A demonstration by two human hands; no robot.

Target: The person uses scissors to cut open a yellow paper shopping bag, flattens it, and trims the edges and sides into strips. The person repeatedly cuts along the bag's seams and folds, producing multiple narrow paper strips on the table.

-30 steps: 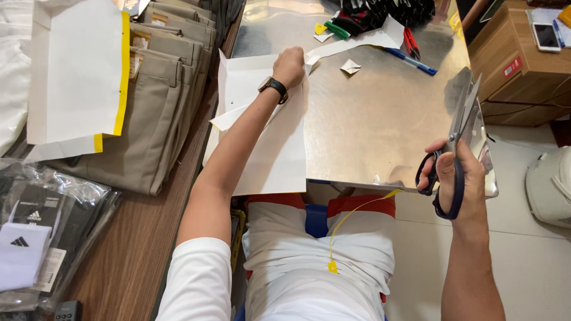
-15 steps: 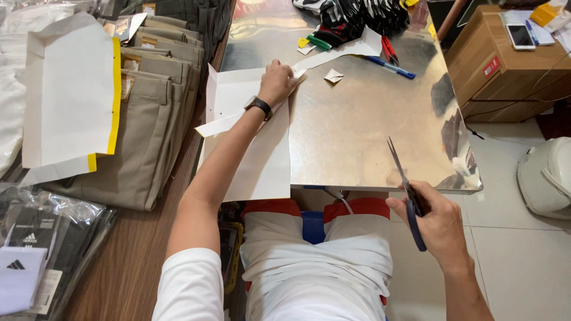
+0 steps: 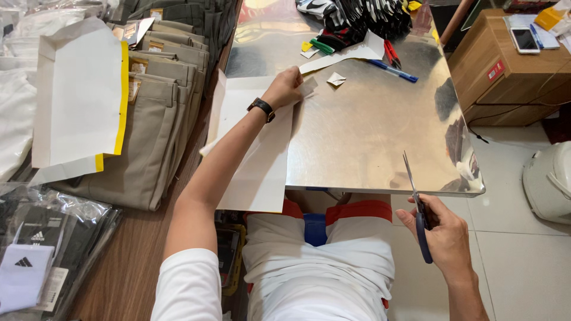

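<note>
My left hand (image 3: 285, 88) rests on a large white paper sheet (image 3: 256, 160) that lies over the left edge of a shiny metal table (image 3: 363, 131), fingers pinching the sheet's top corner. My right hand (image 3: 443, 235) holds blue-handled scissors (image 3: 416, 202) below the table's near right edge, blades closed and pointing up toward the table. A watch sits on my left wrist.
Folded khaki trousers (image 3: 154, 119) with a white and yellow paper sheet (image 3: 77, 101) on top lie on the left. Packed garments in plastic (image 3: 41, 249) sit at lower left. Pens, markers and paper scraps (image 3: 380, 59) lie at the table's far side. A cardboard box (image 3: 511, 65) carries a phone.
My right hand has lowered the scissors from beside the table's right edge to below its near edge. My left hand stays on the white sheet.
</note>
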